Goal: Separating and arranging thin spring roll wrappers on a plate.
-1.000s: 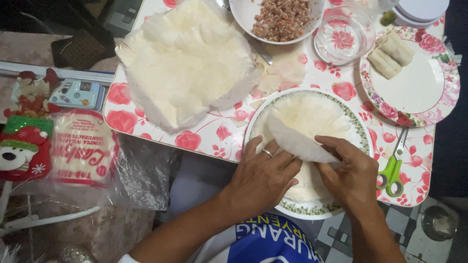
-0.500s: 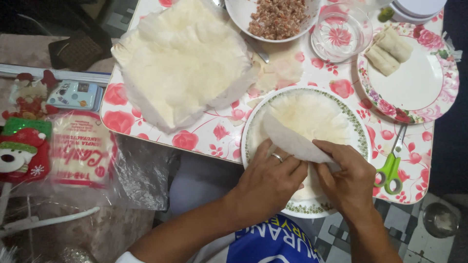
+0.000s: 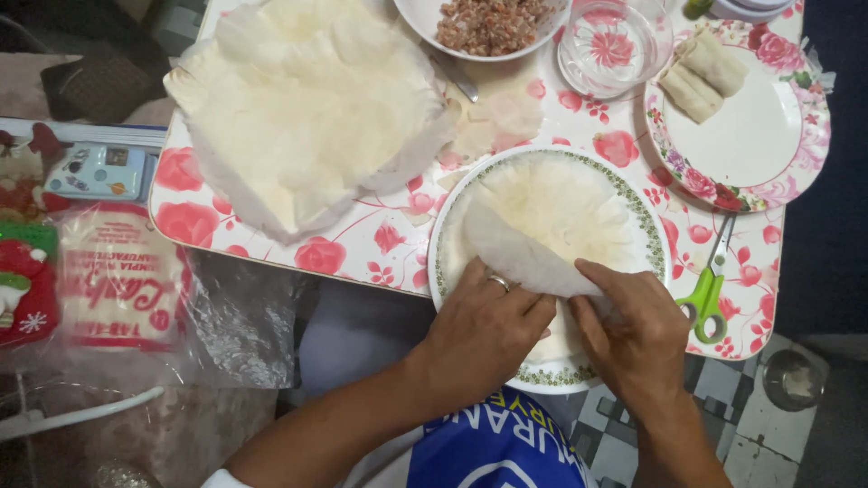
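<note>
Both hands pinch near edge of thin wrapper point(image 3: 533, 258): left hand point(image 3: 484, 330) and right hand point(image 3: 637, 330) fold it over on green-rimmed plate point(image 3: 551, 372). Wrapper looks light, limp, tear-prone; best held by edge, fingertips spread. Wrapper stack point(image 3: 307, 104) lies well apart, upper left.

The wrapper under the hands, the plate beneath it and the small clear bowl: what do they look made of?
Wrapper: thin, pale, matte dough or rice sheet, folding limply under left hand and right hand. Plate: glossy white, probably glazed ceramic or glass, green-patterned rim. Bowl: likely glass; the tablecloth's flower shows through.
</note>
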